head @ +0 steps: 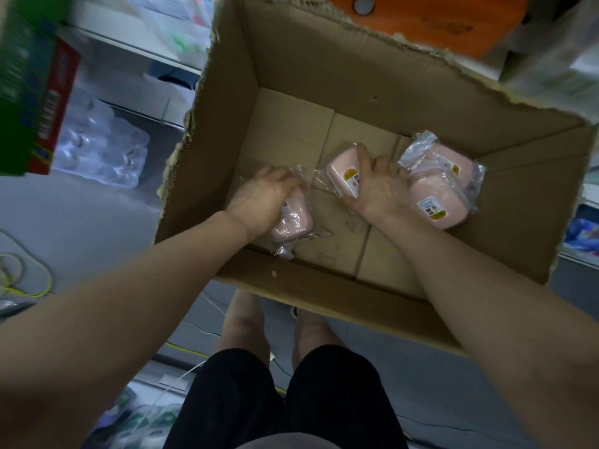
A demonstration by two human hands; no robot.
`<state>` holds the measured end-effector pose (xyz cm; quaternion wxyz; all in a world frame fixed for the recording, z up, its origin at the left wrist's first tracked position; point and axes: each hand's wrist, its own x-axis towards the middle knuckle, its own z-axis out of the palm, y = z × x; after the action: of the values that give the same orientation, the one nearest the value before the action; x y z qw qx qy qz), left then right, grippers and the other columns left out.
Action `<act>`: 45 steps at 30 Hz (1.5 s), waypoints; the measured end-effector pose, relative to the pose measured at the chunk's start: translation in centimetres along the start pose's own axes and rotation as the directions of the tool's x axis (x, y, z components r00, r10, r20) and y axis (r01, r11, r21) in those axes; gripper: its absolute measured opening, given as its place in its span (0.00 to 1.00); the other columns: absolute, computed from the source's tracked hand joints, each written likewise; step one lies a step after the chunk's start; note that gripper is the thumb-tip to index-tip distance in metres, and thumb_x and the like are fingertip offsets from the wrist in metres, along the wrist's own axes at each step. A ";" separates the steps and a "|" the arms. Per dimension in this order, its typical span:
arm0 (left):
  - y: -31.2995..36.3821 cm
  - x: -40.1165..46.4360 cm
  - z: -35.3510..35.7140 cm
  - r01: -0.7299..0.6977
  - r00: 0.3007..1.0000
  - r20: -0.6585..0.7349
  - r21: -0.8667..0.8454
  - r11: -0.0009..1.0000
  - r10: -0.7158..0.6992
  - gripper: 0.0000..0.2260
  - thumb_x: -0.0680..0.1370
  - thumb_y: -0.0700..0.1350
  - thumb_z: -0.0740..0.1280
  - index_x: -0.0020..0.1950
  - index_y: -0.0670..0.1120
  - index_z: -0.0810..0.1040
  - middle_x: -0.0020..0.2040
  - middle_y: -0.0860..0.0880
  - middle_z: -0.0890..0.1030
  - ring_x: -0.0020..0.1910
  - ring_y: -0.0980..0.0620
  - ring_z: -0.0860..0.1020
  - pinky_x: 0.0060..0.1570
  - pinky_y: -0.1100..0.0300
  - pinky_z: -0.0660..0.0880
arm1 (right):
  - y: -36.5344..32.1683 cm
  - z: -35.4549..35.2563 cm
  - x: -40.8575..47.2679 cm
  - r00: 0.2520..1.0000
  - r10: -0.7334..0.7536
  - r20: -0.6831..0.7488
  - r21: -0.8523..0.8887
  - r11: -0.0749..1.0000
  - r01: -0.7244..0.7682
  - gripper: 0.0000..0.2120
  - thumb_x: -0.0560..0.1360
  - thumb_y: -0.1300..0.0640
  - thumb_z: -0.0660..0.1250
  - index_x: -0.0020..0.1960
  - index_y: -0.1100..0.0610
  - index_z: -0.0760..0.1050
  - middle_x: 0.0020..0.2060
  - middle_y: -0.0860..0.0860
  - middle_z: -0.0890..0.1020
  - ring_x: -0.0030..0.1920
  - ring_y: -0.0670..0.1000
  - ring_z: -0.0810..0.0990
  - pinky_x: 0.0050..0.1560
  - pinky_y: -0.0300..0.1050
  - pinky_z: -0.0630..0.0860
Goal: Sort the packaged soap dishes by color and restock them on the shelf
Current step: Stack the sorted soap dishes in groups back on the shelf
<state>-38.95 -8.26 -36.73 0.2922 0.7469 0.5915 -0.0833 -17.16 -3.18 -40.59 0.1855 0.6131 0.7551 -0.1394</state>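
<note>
Four wrapped pink dishes are all that show in the box [324, 79], which sits on the floor with most of its bottom bare, so I judge the unpacking close to its end. Both arms reach down into it. The left hand [262, 199] has its fingers curled over the top of one dish [293, 222] near the left wall, gripping it through the clear wrap. The right hand [377, 186] grips a second dish [343, 171] at the middle of the box, thumb and fingers curved round its edge, the sticker showing. Just right of that hand lie two more, a near dish [439, 205] partly over a far dish [444, 160], both touching each other and close to the right wall; nobody holds them. All four look the same pink, so little sorting by colour remains among them, as far as can be told. Shelves [129, 43] stand at the far left with other goods, but no soap dishes can be made out on them, so how much has been restocked cannot be told. What is left, by my reading: lift out these two, then the last pair, and place them.
</note>
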 end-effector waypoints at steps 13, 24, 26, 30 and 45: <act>3.3 4.0 2.3 0.483 0.871 0.141 -0.068 0.873 -0.471 0.50 0.70 0.66 0.69 0.79 0.44 0.44 0.75 0.34 0.51 0.72 0.36 0.58 0.69 0.50 0.60 | 1.4 -1.4 -1.6 0.961 0.135 -0.243 0.312 0.949 -0.055 0.47 0.68 0.38 0.70 0.79 0.53 0.52 0.60 0.62 0.73 0.60 0.64 0.72 0.59 0.57 0.68; 3.9 -0.5 -1.5 0.465 0.842 -0.111 -0.348 0.814 -0.528 0.51 0.70 0.52 0.76 0.79 0.41 0.44 0.68 0.36 0.62 0.66 0.38 0.67 0.68 0.52 0.64 | 3.2 -6.6 -6.6 0.958 0.096 -0.269 0.381 0.924 0.014 0.45 0.69 0.42 0.70 0.78 0.52 0.51 0.62 0.61 0.72 0.61 0.64 0.71 0.60 0.57 0.70; 4.1 -2.2 -3.3 0.405 0.853 -0.185 -0.353 0.843 -0.488 0.49 0.69 0.52 0.76 0.78 0.40 0.49 0.67 0.36 0.65 0.65 0.37 0.68 0.67 0.51 0.64 | 3.8 -8.4 -8.1 0.947 0.068 -0.313 0.353 0.934 0.049 0.45 0.69 0.42 0.70 0.78 0.51 0.51 0.61 0.61 0.72 0.61 0.63 0.71 0.59 0.56 0.70; 5.0 -5.3 -6.9 0.243 0.860 -0.346 -0.370 0.897 -0.375 0.46 0.68 0.54 0.76 0.77 0.42 0.54 0.68 0.40 0.67 0.65 0.38 0.70 0.64 0.47 0.68 | 4.6 -12.5 -10.8 0.905 0.003 -0.425 0.255 0.960 0.116 0.45 0.70 0.41 0.69 0.79 0.52 0.50 0.62 0.59 0.72 0.61 0.62 0.71 0.60 0.56 0.70; 5.0 -13.5 -25.3 -0.004 0.472 -0.874 -0.136 0.991 -0.118 0.34 0.73 0.61 0.70 0.70 0.42 0.65 0.61 0.41 0.74 0.61 0.43 0.71 0.59 0.49 0.72 | 1.1 -33.3 -14.0 0.549 -0.270 -0.791 -0.062 0.928 0.367 0.45 0.68 0.41 0.70 0.78 0.52 0.54 0.65 0.55 0.71 0.63 0.58 0.70 0.62 0.55 0.67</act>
<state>-43.79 -6.65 -8.08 -0.0116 0.6448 0.6858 0.3373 -17.26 -0.59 -4.60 -0.2277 0.4730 0.8481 0.0712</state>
